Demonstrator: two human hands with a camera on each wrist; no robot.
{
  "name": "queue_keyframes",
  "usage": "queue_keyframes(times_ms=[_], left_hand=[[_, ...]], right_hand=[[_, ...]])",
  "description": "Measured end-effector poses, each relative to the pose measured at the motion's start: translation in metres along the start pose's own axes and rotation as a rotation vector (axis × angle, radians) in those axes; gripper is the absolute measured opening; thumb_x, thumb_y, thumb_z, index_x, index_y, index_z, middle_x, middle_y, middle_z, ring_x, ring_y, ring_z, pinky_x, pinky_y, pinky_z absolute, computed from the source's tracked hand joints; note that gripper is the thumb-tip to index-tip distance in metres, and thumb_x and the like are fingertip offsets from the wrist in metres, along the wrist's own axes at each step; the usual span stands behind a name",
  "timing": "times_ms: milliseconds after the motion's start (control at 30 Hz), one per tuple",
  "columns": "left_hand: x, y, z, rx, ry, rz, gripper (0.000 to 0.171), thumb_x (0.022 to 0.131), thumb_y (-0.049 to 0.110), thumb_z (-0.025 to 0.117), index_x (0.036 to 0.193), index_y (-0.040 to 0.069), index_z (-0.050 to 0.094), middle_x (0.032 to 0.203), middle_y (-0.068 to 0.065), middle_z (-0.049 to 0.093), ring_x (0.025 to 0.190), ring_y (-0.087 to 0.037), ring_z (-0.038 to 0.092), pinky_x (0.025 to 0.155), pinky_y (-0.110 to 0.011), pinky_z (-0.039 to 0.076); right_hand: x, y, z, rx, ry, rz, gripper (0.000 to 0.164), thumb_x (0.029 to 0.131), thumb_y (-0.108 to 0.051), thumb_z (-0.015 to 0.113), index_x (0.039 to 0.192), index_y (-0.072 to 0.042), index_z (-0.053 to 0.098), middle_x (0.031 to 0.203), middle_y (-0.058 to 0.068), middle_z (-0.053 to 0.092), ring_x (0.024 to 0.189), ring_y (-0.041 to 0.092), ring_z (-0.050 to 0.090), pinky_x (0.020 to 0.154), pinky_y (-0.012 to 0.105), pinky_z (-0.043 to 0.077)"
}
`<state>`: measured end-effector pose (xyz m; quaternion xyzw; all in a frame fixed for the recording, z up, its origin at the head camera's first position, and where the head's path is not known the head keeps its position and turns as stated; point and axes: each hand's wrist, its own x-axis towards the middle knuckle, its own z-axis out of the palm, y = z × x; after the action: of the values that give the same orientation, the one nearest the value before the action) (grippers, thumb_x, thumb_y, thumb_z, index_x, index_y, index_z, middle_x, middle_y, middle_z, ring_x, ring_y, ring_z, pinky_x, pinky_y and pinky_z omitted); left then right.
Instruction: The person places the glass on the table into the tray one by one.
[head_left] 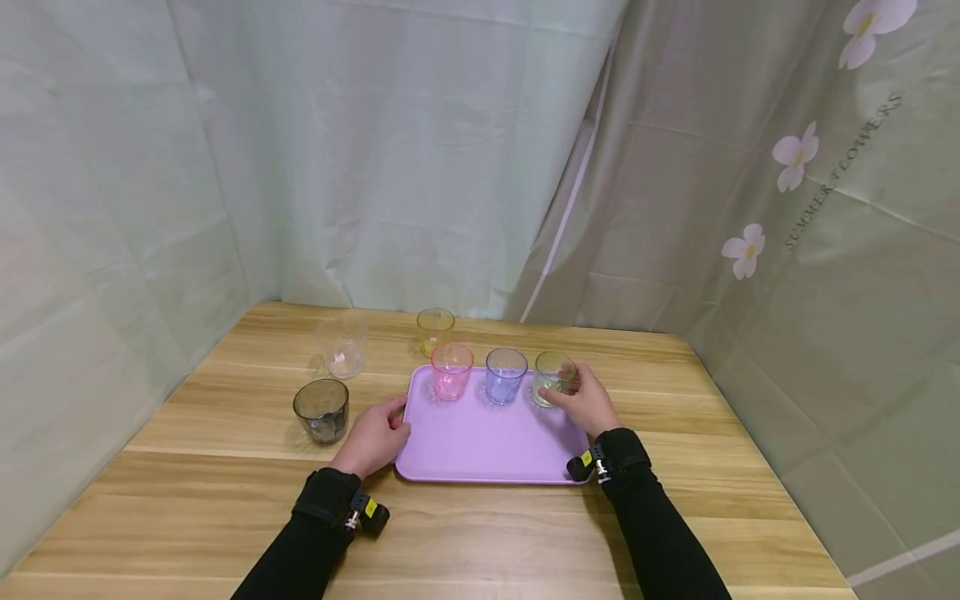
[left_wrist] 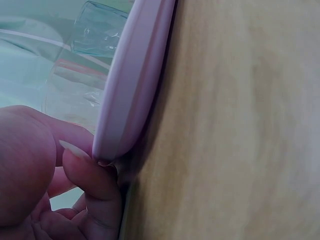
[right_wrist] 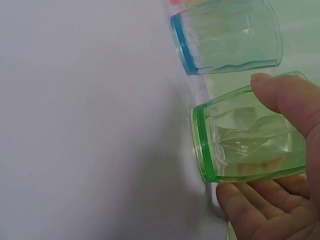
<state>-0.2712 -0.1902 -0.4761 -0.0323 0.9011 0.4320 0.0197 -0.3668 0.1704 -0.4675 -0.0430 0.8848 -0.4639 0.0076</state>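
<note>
A purple tray (head_left: 480, 450) lies on the wooden table. My left hand (head_left: 377, 435) is at its left edge; in the left wrist view thumb and fingers pinch the tray's rim (left_wrist: 125, 100). My right hand (head_left: 588, 404) grips a clear green cup (head_left: 553, 380) at the tray's back right corner, thumb on one side and fingers on the other. In the right wrist view the green cup (right_wrist: 250, 142) stands upright with its base on or just above the tray. Beside it on the tray stand a blue cup (head_left: 505, 379) and a pink cup (head_left: 452, 373).
A yellow cup (head_left: 435, 333) stands on the table behind the pink one. Left of the tray are a colourless clear cup (head_left: 342, 348) and, nearer, a dark grey cup (head_left: 322, 412). Curtains (head_left: 420, 167) hang along the table's back and sides.
</note>
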Motion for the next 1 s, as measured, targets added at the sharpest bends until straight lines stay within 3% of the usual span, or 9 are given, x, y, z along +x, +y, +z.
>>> queue_keyframes(times_ms=[367, 767, 1000], left_hand=[[-0.0011, 0.0007, 0.0004, 0.000, 0.009, 0.003, 0.058, 0.104, 0.011, 0.062, 0.158, -0.007, 0.052, 0.091, -0.007, 0.054, 0.078, -0.021, 0.053, 0.068, -0.031, 0.040], [0.0000, -0.0008, -0.0002, -0.009, -0.004, -0.023, 0.058, 0.106, 0.013, 0.063, 0.160, -0.003, 0.052, 0.095, -0.009, 0.057, 0.083, -0.022, 0.055, 0.070, -0.031, 0.042], [-0.0023, -0.0028, -0.0019, -0.055, 0.018, -0.012, 0.056, 0.105, 0.017, 0.066, 0.156, -0.004, 0.057, 0.096, -0.009, 0.063, 0.082, -0.021, 0.058, 0.070, -0.032, 0.045]], right_hand=[[0.0011, -0.0002, 0.0002, 0.018, -0.003, 0.022, 0.074, 0.096, -0.034, 0.086, 0.154, -0.005, 0.049, 0.154, 0.023, 0.059, 0.140, 0.043, 0.059, 0.116, 0.058, 0.050], [-0.0001, -0.0004, 0.0010, -0.014, -0.011, 0.007, 0.082, 0.095, -0.038, 0.087, 0.157, -0.002, 0.047, 0.145, 0.024, 0.063, 0.132, 0.039, 0.061, 0.111, 0.054, 0.051], [-0.0005, -0.0014, -0.0026, -0.010, -0.006, 0.031, 0.084, 0.093, -0.040, 0.088, 0.157, -0.004, 0.047, 0.151, 0.024, 0.060, 0.140, 0.041, 0.059, 0.117, 0.058, 0.048]])
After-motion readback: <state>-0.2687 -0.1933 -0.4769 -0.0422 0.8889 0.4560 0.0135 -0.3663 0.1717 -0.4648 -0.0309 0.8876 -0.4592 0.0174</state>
